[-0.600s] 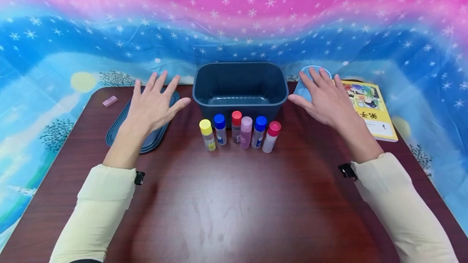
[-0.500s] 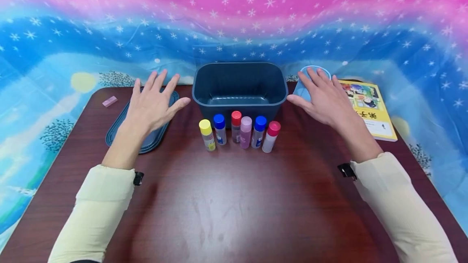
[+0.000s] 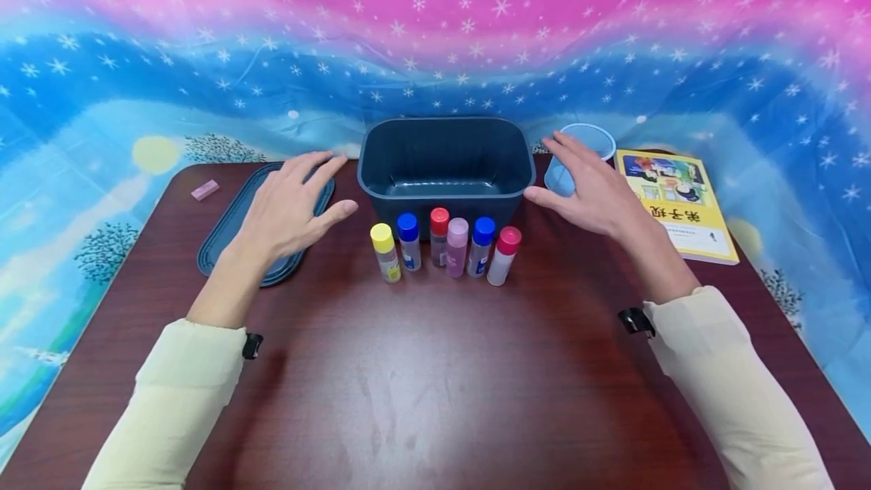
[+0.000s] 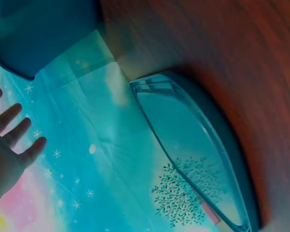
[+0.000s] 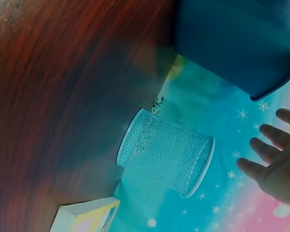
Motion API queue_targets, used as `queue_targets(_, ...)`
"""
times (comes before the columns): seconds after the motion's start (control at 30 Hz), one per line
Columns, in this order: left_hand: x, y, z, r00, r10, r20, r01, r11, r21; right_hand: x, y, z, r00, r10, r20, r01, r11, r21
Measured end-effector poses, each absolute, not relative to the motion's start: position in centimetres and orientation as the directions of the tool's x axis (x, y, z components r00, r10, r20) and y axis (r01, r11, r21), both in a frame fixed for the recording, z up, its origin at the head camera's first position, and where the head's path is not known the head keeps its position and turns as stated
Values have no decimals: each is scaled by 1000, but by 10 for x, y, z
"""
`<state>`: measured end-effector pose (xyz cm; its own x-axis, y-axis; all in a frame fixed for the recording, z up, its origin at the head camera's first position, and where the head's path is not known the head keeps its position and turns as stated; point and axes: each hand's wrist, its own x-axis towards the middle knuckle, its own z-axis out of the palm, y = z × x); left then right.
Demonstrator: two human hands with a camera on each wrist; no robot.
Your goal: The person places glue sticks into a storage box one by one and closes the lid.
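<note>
tabletop (image 3: 435, 399): dark reddish wood, everything I'm working with sits toward the far edge
bin (image 3: 445, 161): dark blue tub, back centre, right between my two hands, nothing in it that I can see
lid (image 3: 224, 229): flat, dark blue, lying left of the bin
left hand (image 3: 289, 206): my grip's spread flat, fingers straight, hovering over the lid's right end, holding nothing
right hand (image 3: 588, 187): grip spread too, empty, just right of the bin and in front of the mesh cup (image 5: 166, 152)
bottles (image 3: 445, 248): six little ones, coloured caps, upright in a row in front of the bin
</note>
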<state>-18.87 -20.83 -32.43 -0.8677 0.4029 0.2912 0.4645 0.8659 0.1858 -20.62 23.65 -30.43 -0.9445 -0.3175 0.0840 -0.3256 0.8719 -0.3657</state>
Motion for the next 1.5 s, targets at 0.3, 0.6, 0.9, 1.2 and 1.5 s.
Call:
queue_targets(0.3,-180,-203,-330,-871,423,250,482,833,270,-208,235,-310,-943,-321,90,-329,849,-414)
queue_targets(0.6,-177,-196,-332,-856,492,157,499,712,493,-212,231,-312,-945,-324,33,-301,831,-468)
queue_targets(0.9,-174,-189,-333,-866,486,114,440,635,635,-214,227,-313,-936,-352,26,-318,809,-494)
queue_targets(1.2,-173,-185,-339,-845,515,142,426,489,761,-216,222,-317,-935,-354,8,-309,808,-501)
queue_targets(1.5,-173,-180,-340,-841,523,138,411,452,792,-219,222,-314,-934,-357,11,-312,803,-507)
